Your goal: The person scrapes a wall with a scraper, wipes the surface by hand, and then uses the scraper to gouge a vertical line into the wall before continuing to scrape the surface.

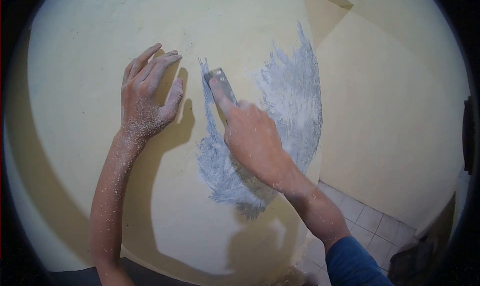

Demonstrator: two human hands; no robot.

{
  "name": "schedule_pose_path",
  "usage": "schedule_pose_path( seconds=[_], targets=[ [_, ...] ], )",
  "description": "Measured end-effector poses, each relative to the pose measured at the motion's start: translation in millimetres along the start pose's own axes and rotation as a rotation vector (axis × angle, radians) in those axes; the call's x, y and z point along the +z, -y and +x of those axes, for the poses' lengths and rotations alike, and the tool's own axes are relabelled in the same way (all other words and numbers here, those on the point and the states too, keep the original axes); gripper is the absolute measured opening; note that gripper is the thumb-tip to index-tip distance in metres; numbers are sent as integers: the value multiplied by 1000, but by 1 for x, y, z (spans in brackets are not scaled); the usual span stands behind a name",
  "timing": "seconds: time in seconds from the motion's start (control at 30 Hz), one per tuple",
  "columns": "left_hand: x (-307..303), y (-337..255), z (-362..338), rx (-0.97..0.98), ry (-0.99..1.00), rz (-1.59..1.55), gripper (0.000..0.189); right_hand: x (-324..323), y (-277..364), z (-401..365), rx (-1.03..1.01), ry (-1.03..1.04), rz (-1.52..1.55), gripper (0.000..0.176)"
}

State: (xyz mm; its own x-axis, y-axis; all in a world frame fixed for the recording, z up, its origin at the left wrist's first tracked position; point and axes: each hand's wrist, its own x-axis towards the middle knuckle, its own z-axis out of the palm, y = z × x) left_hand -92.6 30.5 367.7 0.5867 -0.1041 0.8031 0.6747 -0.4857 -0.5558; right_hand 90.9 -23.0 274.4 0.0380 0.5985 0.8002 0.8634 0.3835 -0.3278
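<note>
My right hand (254, 136) grips a flat metal scraper (221, 86), its index finger laid along the blade. The blade's tip is at the upper end of a narrow scraped streak on the cream wall (100, 46). Around and below this hand spreads a rough grey-white scraped patch (295, 91). My left hand (150, 91), dusted with pale flakes, is raised by the wall left of the scraper, fingers apart and holding nothing. Its shadow falls on the wall beside it.
Another cream wall (385, 111) stands to the right, past the corner edge. White floor tiles (370, 221) show at the lower right, near a dark object (412, 261) I cannot make out. A blue sleeve (355, 263) covers my right upper arm.
</note>
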Motion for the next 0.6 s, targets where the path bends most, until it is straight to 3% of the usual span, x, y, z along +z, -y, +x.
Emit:
schedule_pose_path(
  seconds=[0.07,0.17,0.6],
  targets=[
    [-1,0,2,-31,-11,-19,37,5,-3,-5,18,53,-26,67],
    [1,0,2,-26,9,-8,38,5,-1,12,-21,-71,-3,68],
    [-1,1,1,-59,-5,-50,38,0,1,9,-31,-24,-41,70]
  ],
)
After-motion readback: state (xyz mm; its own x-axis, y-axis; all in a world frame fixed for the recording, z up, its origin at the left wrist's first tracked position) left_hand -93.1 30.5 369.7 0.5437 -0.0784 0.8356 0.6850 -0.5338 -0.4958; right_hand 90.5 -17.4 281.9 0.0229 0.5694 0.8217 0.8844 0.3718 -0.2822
